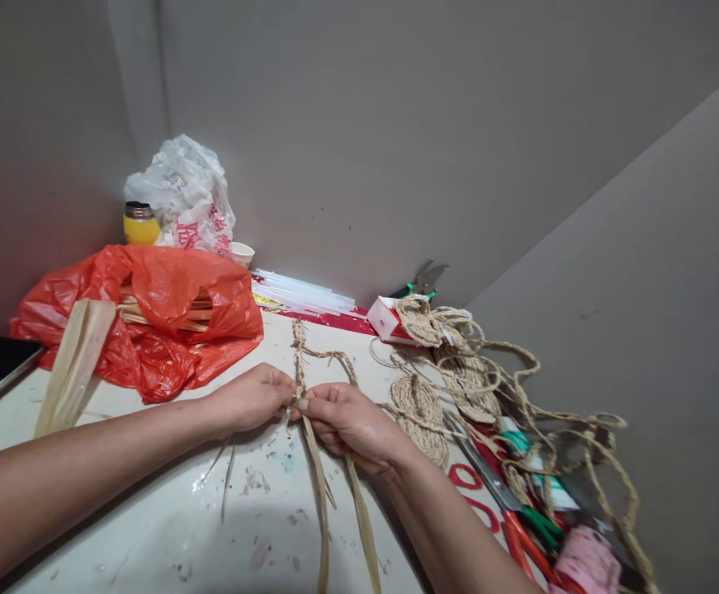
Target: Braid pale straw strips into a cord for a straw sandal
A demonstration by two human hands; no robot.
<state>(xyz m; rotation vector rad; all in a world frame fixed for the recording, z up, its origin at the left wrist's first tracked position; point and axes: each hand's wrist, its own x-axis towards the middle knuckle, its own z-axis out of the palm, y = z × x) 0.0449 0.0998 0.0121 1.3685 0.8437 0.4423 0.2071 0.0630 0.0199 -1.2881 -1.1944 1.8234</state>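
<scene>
At the left edge a smartphone (0, 375) lies on the table (167, 511), and just right of it a broad, pale strip of dry husk (78, 355) leans out from a crumpled red plastic bag (229, 351). That strip looks light and papery, likely to split along its grain if bent sharply; I'd lift it flat by its wide middle.

The left hand (260, 400) comes in from the left with its fingers drawn together, thumb and forefinger nearly closed on the near end of a narrow braid (300, 359). The braid lies mid-table, pointing away toward the wall (347, 165). I'd judge it next to weightless, rough enough not to slip, firm where plaited but apt to loosen at this unfinished end, so the pinch right at the crossing seems the sound place to hold.

The right hand (350, 421) meets it there, thumb pressed against the forefinger on the same end, other fingers curled under. Two flat loose strands (318, 487) trail toward the near edge; they look limp lengthwise and easily torn.

Further right lie an oval coil of braided cord (419, 417), springier and sturdier by its look, and orange-handled scissors (489, 474).
</scene>
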